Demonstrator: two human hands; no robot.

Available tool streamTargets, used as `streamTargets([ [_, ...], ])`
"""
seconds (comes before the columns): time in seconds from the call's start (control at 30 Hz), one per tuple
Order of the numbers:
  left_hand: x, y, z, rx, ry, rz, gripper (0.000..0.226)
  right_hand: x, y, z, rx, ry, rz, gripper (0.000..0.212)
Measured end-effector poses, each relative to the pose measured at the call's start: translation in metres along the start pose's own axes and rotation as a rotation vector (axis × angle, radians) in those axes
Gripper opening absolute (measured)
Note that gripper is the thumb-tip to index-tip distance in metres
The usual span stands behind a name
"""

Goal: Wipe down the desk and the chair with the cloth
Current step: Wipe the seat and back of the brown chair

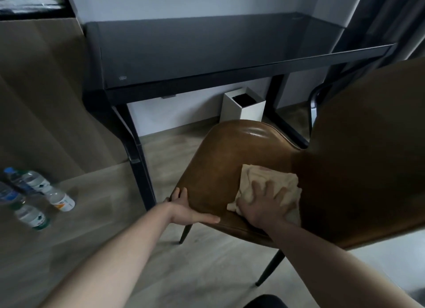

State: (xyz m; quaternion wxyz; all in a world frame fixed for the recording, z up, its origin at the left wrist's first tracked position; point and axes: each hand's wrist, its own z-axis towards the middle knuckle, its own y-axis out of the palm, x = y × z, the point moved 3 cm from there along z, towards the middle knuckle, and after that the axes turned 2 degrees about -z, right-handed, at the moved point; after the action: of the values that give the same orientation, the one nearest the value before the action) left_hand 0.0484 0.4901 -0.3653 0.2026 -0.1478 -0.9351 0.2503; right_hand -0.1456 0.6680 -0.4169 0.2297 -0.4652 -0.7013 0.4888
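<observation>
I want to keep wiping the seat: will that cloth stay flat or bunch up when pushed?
The cloth looks soft and crumpled, so it likely bunches. The right hand pressing flat should steady it. The glossy chair seat probably lets it slide.

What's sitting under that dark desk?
Under the desk a white square bin stands on the floor by the wall, its opening dark. What it holds cannot be seen. The chair hides its foot.
</observation>
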Motion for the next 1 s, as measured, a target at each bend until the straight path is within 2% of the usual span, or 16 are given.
streamTargets([
  [0.17,-0.001,0.000,0.007,-0.016,0.012,0.034,0.185,-0.013,-0.033,0.050,-0.006,0.013,0.095,0.095],
  [0.33,-0.004,0.002,0.017,-0.028,0.012,0.024,0.185,-0.019,-0.052,0.133,0.082,0.031,0.003,0.108],
  [0.5,0.001,-0.003,0.024,-0.029,0.012,0.023,0.182,-0.028,-0.059,0.159,0.149,0.042,-0.041,0.113],
  [0.6,0.003,-0.005,0.024,-0.039,0.002,0.048,0.185,-0.030,-0.063,0.137,0.126,0.002,-0.027,0.110],
  [0.73,0.006,-0.006,0.018,-0.037,-0.004,0.067,0.187,-0.038,-0.057,0.079,0.048,-0.114,0.009,0.086],
  [0.87,0.009,-0.008,0.011,-0.026,0.000,0.047,0.189,-0.048,-0.033,0.024,-0.042,-0.271,-0.042,0.083],
  [1.0,0.009,-0.006,0.008,-0.028,-0.003,-0.027,0.189,-0.052,-0.027,-0.006,-0.111,-0.360,-0.061,0.071],
])
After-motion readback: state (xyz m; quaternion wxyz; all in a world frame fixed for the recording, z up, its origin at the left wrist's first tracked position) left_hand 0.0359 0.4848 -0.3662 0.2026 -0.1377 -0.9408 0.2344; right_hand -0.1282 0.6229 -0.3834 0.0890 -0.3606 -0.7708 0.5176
